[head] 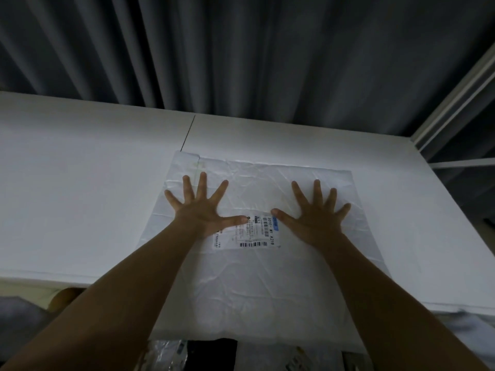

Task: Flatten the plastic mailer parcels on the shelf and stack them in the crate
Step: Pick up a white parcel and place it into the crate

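On the white shelf [80, 183], a white plastic mailer parcel [257, 277] is lying spread out at the centre of the view, its near edge hanging over the shelf's front lip toward 6 o'clock. Both hands are pressing down on it with fingers splayed wide and straight, gripping nothing: the left hand [198, 207] is resting at about 10 o'clock from the shipping label [246, 231], the right hand [316, 210] at about 2 o'clock, and the two thumbs are pointing inward toward the label. The parcel is looking nearly flat already, with only shallow creases showing, so the flattening of this one seems close to done. Stacking is not yet done for it; the crate is not clearly in view. Dark and clear-wrapped items [187, 354] are showing at 6 o'clock below the shelf edge, but I cannot tell what they are or how many parcels are remaining.
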### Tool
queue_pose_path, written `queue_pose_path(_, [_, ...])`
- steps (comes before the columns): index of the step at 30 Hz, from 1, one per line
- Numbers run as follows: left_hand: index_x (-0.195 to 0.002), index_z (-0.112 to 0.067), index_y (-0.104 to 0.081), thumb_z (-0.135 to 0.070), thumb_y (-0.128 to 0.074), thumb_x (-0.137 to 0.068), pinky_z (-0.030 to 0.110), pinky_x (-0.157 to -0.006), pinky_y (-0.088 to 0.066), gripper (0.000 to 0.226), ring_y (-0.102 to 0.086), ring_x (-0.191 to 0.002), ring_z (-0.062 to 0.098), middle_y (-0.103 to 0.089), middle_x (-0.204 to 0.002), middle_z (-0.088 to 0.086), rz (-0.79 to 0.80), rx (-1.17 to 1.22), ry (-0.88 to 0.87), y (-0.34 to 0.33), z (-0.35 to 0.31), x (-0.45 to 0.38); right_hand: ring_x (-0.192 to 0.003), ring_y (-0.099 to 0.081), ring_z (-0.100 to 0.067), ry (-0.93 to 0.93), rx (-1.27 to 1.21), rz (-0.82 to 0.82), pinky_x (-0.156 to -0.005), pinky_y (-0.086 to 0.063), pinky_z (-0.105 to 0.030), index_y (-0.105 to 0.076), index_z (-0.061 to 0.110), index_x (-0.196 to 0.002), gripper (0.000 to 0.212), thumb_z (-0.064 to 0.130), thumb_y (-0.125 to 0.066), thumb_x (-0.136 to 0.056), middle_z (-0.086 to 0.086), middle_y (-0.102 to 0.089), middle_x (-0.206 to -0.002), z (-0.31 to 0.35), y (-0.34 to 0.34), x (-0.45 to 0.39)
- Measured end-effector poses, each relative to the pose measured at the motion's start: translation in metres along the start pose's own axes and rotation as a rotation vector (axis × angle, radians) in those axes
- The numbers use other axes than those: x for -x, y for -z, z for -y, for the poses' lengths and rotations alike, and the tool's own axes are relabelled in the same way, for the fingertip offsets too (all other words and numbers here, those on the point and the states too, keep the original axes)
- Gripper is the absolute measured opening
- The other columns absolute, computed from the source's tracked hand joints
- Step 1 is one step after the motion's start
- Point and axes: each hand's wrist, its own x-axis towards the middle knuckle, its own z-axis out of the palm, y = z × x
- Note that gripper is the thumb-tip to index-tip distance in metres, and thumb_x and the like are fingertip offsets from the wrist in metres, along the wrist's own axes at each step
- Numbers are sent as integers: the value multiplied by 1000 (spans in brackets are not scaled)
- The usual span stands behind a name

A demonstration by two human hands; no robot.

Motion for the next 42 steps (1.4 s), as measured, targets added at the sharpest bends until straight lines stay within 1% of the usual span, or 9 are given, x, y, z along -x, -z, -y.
queue_pose_path(11, [-143,-50,20,-101,-15,-43,75,-101,13,118,31,-138,40,32,-154,3,6,-8,13,2,-2,3,-143,18,-42,-5,-3,59,-107,9,-70,15,48,-145,103,96,-11,-58,-3,23,-158,1,3,0])
queue_pose_path(17, [-144,-47,20,-101,-18,-44,75,-102,11,120,30,-138,41,32,-154,5,30,1,35,10,-5,8,-143,18,-42,-32,14,150,-108,9,-70,15,47,-146,104,96,-12,-58,-2,23,-158,6,17,0])
queue_pose_path(20, [-145,-44,23,-99,-17,-45,75,-102,12,121,35,-134,43,39,-150,6,-12,-43,19,18,-14,25,-142,22,-40,60,-9,136,-107,10,-70,15,48,-146,95,92,-16,-67,-1,26,-157,16,26,23])
queue_pose_path(23, [-143,-46,25,-97,-29,-52,74,-101,14,118,41,-131,40,44,-147,3,84,0,-32,12,-24,58,-138,32,-37,168,-36,119,-105,15,-70,20,54,-141,96,95,-16,-63,3,33,-154,21,21,74])
queue_pose_path(25, [-142,-47,25,-95,-37,-56,73,-101,14,117,40,-132,39,43,-147,2,164,-5,-32,0,-23,78,-137,36,-36,175,-40,158,-104,20,-68,23,55,-139,98,96,-18,-60,4,35,-153,19,15,104])
queue_pose_path(27, [-142,-48,24,-96,-35,-55,72,-103,14,116,38,-134,39,41,-149,1,174,-25,-32,-14,-18,91,-137,36,-35,161,-32,198,-103,21,-68,23,56,-139,98,96,-21,-60,4,36,-152,17,7,121])
queue_pose_path(34, [-144,-50,18,-101,-14,-49,71,-103,14,112,32,-138,39,31,-154,3,-5,-2,-39,-37,-17,104,-140,29,-38,133,0,144,-104,17,-69,18,56,-141,97,96,-12,-59,3,29,-156,20,-7,129])
queue_pose_path(39, [-144,-50,18,-101,-9,-50,71,-103,15,111,30,-139,39,30,-155,3,-26,-17,-38,-34,-17,89,-142,25,-37,122,-7,117,-106,17,-67,13,56,-143,91,94,-12,-64,3,24,-158,22,-8,114])
queue_pose_path(42, [-146,-46,15,-96,-10,-59,68,-106,16,103,29,-140,34,29,-155,2,-23,55,-58,-21,-13,79,-145,6,-34,102,-70,-5,-111,5,-60,-9,50,-147,79,86,-21,-77,0,4,-161,19,-1,105])
